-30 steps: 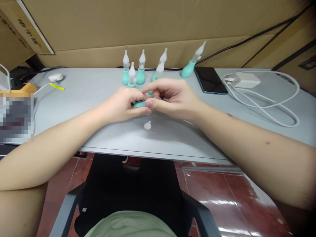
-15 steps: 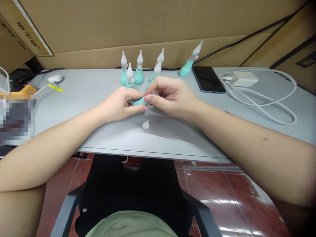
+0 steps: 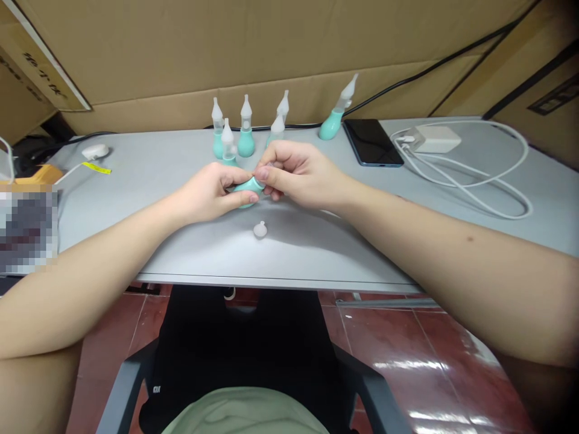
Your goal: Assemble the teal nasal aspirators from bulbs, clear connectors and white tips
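Note:
My left hand [image 3: 210, 191] pinches a turquoise rubber bulb [image 3: 248, 186] of a nasal aspirator between thumb and fingers, just above the table. The fingers of my right hand [image 3: 307, 178] are closed at the bulb's mouth, around a clear plastic tube that they almost wholly hide. How far the tube sits in the bulb I cannot tell. A loose white tip [image 3: 260, 230] lies on the table in front of both hands. Behind them stand several aspirators with turquoise bulbs, clear tubes and white tips, among them a front one [image 3: 228, 144] and a leaning one [image 3: 337, 114] farther right.
A black phone [image 3: 373, 142] lies at the back right, beside a white charger [image 3: 436, 139] with a looped white cable. At the left are a white plug-like piece [image 3: 95, 150] and an orange object [image 3: 40, 176]. A cardboard wall [image 3: 289, 42] closes off the back.
My right fingers have moved in against the bulb's mouth, and the clear tube that showed between them is now mostly covered. The whole view has shifted slightly.

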Motion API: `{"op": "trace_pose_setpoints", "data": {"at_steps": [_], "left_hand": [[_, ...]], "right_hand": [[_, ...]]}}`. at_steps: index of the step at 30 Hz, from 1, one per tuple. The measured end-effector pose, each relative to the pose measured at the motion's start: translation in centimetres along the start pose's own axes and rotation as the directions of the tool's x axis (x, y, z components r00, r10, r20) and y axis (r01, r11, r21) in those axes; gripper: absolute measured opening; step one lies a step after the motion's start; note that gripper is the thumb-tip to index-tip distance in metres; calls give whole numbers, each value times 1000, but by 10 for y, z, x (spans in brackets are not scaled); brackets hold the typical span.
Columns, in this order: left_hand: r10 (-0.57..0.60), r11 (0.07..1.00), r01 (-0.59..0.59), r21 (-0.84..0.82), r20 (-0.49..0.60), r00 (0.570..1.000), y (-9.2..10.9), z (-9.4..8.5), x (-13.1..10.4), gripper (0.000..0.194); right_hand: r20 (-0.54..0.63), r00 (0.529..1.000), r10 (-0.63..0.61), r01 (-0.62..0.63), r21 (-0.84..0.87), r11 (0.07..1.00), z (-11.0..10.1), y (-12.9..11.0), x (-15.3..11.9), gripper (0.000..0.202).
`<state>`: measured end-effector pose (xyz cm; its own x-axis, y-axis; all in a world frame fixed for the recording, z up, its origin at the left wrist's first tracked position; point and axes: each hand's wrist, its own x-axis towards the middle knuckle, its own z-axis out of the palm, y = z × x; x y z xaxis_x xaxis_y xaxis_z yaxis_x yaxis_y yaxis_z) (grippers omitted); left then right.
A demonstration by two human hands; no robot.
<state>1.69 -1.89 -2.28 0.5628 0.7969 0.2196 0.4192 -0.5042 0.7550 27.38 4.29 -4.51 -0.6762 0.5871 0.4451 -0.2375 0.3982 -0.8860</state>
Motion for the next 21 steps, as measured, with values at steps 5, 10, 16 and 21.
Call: {"op": "trace_pose_setpoints", "data": {"at_steps": [5,10,16,21], "left_hand": [[1,1000,-2,16,37,999,1,-2,0,39],[56,996,-55,-66,14,998,-6,-1,0,28],[35,995,-40,-90,-56,998,-12,1,-2,42],[125,986,-107,132,-141,982,-8,7,2,49]], "right_hand": [[21,999,31,-32,69,997,-4,8,1,71],[-4,994,107,-104,196,975,-4,11,4,79],[-195,977,87,-46,204,978,-15,-12,7,85],[-198,976,93,-70,119,990,-18,-15,7,82]]}}
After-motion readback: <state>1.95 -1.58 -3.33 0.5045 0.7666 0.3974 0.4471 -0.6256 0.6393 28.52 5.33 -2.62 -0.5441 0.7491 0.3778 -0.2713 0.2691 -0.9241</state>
